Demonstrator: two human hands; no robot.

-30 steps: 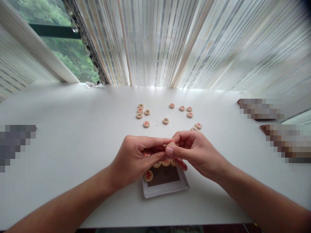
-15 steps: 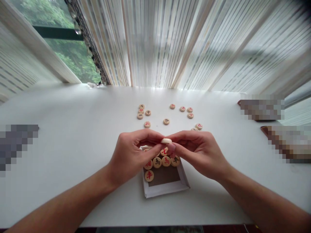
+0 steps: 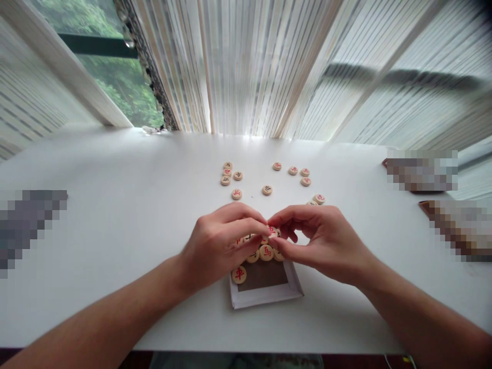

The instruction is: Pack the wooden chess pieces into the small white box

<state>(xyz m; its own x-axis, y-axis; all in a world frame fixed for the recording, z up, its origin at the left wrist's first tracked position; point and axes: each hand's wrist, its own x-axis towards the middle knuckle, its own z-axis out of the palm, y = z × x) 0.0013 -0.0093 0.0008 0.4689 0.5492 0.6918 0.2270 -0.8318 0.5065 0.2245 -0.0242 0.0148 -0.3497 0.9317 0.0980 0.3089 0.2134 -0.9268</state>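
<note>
Above the box, a round wooden xiangqi piece (image 3: 272, 231) with a red character is tilted so that its face shows. My right hand (image 3: 323, 243) pinches it from the right between thumb and forefinger. From the left, the fingertips of my left hand (image 3: 221, 238) close on its other edge. Below them is a shallow white cardboard box (image 3: 265, 297) with a brown bottom, holding rows of xiangqi pieces. A red horse piece (image 3: 266, 252) and a red chariot piece (image 3: 239, 274) show plainly; my fingers partly cover the others.
Loose xiangqi pieces lie farther back on the white table (image 3: 134, 215): a cluster at left with a red piece (image 3: 237, 194), a black piece (image 3: 267, 190) mid-table, others at right. Blurred-out objects (image 3: 418, 171) sit at both sides. A striped curtain (image 3: 246, 66) hangs behind.
The piece in my fingers has turned from edge-on to show its red face, and sits slightly farther right. My left fingers have shifted over it. The view has moved slightly.
</note>
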